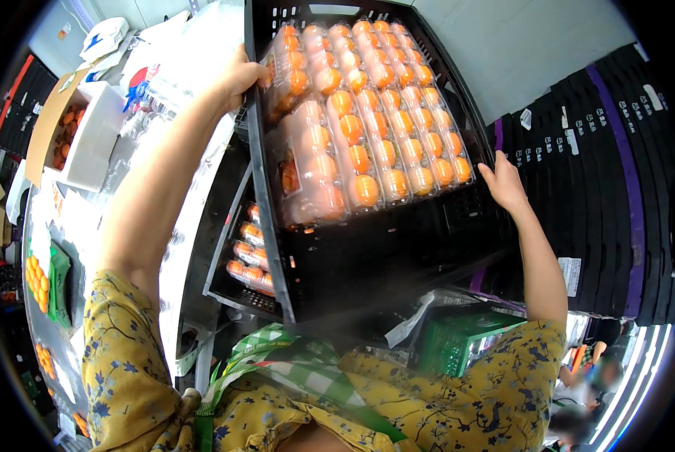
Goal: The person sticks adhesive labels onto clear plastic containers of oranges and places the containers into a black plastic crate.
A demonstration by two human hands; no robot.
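Note:
A large black plastic crate (397, 248) is tilted in front of me, held between both hands. Rows of clear plastic packs (386, 124) filled with round orange fruits cover much of its floor, while the end nearest me is bare. My left hand (245, 77) is closed round the crate's left rim. On the opposite side, my right hand (505, 182) grips the right rim, its thumb showing and some fingers hidden behind the wall. Below and to the left stands another black crate (228, 296), partly covered, with more fruit packs (251, 258) in it.
A white-topped table (190, 177) runs along my left, bearing a white foam box (105, 139) of orange fruits and a green basket (58, 290). Tall stacks of black crates (571, 188) stand at right. A green crate (443, 350) sits low near my body; blurred people (578, 395) appear lower right.

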